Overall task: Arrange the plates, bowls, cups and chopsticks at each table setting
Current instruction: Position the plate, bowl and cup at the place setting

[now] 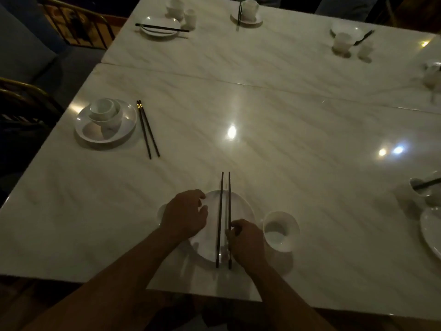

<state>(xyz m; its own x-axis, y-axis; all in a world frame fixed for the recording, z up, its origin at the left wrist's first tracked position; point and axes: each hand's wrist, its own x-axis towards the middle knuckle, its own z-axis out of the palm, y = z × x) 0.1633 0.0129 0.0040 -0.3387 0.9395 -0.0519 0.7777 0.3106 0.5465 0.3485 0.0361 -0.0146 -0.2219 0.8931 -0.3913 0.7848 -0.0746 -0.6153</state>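
Note:
A white plate lies near the table's front edge, with two dark chopsticks laid lengthwise across it. My right hand pinches the right chopstick near its near end. My left hand rests with loosely curled fingers on the plate's left rim, and a small white piece, partly hidden, peeks out left of it. A white bowl stands just right of the plate.
To the left, a plate carries stacked bowls, with chopsticks beside it. More place settings sit at the far edge and along the right side. Chairs stand on the left.

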